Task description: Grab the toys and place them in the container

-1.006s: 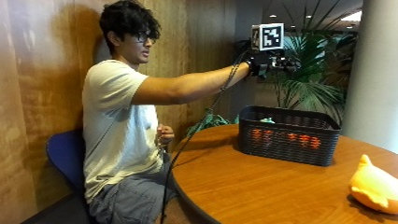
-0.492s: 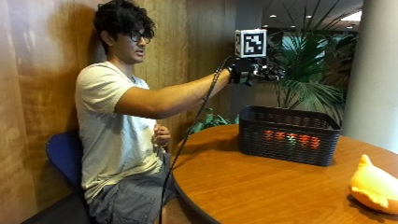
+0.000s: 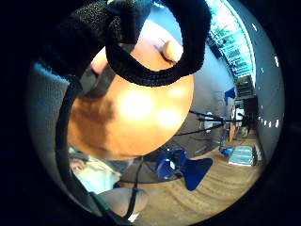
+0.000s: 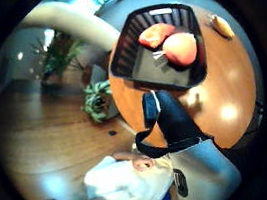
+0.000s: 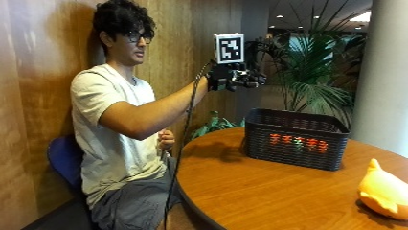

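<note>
My gloved right hand (image 5: 234,76) is raised at head height, up and to the left of the black basket (image 5: 293,118), with relaxed fingers and nothing in it. The basket stands on the round wooden table (image 5: 267,187). A red toy (image 4: 155,34) and an orange toy (image 4: 182,48) lie inside it, and they show as red-orange patches (image 5: 294,142) through its wall. A yellow toy (image 5: 384,191) lies on the table to the right of the basket, also seen in the thumb side palm view (image 4: 222,25). The bare left hand (image 5: 165,140) is held at the person's chest.
A large potted plant (image 5: 306,72) stands behind the basket and a smaller one (image 5: 213,125) beside the table. A pale pillar (image 5: 382,72) rises at the right. The person sits on a blue chair (image 5: 63,158) against a wooden wall (image 5: 38,96).
My right hand has drawn back from above the basket toward the person, to the left and slightly lower. The basket and the yellow toy have not moved.
</note>
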`<state>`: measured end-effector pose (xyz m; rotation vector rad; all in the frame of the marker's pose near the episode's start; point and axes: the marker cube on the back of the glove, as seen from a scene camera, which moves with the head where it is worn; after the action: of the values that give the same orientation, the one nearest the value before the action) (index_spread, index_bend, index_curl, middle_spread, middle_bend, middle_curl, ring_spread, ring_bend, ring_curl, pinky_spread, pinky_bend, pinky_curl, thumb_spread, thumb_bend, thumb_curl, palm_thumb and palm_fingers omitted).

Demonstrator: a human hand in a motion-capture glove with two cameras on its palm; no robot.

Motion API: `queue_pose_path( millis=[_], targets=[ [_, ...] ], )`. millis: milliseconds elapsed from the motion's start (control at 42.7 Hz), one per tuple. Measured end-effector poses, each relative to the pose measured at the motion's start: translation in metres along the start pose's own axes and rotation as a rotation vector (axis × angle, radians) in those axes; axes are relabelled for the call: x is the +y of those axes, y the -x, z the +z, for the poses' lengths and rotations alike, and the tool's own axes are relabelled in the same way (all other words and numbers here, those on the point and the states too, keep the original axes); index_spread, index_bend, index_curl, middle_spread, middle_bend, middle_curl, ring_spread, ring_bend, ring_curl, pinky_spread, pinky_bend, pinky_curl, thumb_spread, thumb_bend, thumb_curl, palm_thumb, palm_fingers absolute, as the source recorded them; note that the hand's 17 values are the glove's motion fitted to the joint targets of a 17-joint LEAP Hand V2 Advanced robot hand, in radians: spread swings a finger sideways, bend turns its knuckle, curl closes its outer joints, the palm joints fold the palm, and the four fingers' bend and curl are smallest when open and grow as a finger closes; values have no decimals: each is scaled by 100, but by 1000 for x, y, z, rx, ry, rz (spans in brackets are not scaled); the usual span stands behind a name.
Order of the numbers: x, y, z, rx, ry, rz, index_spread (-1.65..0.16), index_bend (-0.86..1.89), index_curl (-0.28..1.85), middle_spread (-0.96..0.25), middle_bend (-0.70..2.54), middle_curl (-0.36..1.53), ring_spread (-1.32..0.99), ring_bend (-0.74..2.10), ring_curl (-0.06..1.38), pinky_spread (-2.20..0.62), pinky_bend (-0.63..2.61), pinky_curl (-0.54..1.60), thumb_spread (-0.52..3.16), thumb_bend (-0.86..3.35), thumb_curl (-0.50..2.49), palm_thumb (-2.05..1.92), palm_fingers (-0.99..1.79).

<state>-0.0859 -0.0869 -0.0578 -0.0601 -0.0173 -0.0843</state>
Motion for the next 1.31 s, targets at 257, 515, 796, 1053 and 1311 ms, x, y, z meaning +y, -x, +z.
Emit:
queue_pose_path(
  millis=[257,515,796,1053,1311],
  targets=[
    [48,-17,11,59,-26,-8,-29,18,41,2,15,26,1,24,51,5,89,32,136,-1,39,20,-6],
    [73,-40,30,104,-1,21,-29,18,41,2,16,26,1,23,51,5,88,32,135,-1,38,18,-5],
    [81,-41,35,108,3,36,-29,18,41,2,16,26,1,24,50,5,87,32,135,-1,37,17,-5],
    [90,-42,37,36,4,26,-28,18,41,2,16,26,1,23,50,5,86,32,136,-1,37,17,-5],
    [97,-52,36,95,-4,74,-29,18,41,2,16,26,1,23,50,5,85,32,136,-1,36,17,-5]
  ],
)
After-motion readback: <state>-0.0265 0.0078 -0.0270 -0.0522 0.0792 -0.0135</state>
